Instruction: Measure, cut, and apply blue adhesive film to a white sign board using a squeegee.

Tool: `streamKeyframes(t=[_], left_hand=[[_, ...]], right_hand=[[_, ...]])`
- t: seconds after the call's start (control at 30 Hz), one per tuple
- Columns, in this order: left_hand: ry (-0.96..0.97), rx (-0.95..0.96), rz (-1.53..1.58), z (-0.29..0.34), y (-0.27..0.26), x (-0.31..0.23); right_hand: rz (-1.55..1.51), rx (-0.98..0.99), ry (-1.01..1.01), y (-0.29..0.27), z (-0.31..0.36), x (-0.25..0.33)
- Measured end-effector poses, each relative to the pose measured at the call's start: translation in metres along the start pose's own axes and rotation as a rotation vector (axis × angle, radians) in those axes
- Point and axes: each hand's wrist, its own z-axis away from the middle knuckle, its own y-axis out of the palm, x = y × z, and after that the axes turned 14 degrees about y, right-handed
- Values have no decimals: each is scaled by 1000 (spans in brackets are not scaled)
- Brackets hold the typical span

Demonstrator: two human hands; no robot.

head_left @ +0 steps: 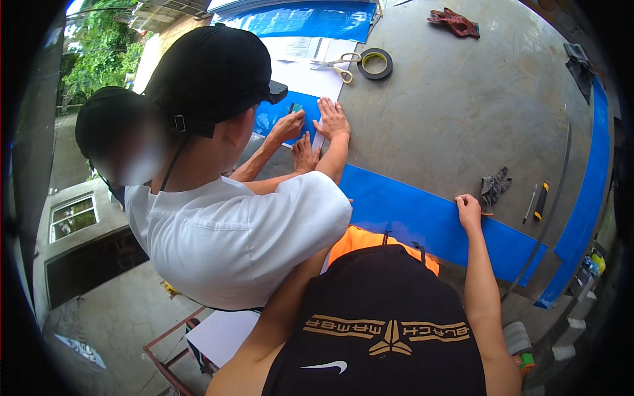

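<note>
A long blue sheet [409, 208] lies along the near edge of the metal table. My right hand [469, 211] is at its far edge, fingers curled closed on the sheet. My left forearm runs up behind a co-worker's white sleeve [290, 211]. Only a sliver of my left hand [351, 201] shows beside that sleeve, so its fingers are hidden. Just beyond my right hand lies a crumpled grey glove [495, 187].
Two people in black caps stand at my left; among them, one hand holds a small green card-like tool [296, 107] over blue film. Scissors [340, 64], a black tape roll [375, 64], a red glove [454, 23], a yellow-black cutter [541, 200] and a long metal strip [564, 175] lie on the table.
</note>
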Motion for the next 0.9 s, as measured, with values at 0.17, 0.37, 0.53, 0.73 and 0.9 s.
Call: streamKeyframes(t=[0.17, 0.37, 0.53, 0.73, 0.9], left_hand=[[-13, 12, 33, -3, -3, 8], [-27, 11, 78, -8, -7, 14], [-36, 2, 117, -12, -7, 22], [178, 66, -420, 3, 16, -33], [236, 33, -447, 4, 14, -34]], right_hand=[[-19, 4, 6, 0, 0, -4], [-30, -7, -8, 1, -2, -6], [-35, 0, -23, 3, -3, -5], [-22, -12, -18, 3, -3, -10], [-55, -12, -25, 3, 0, -3]])
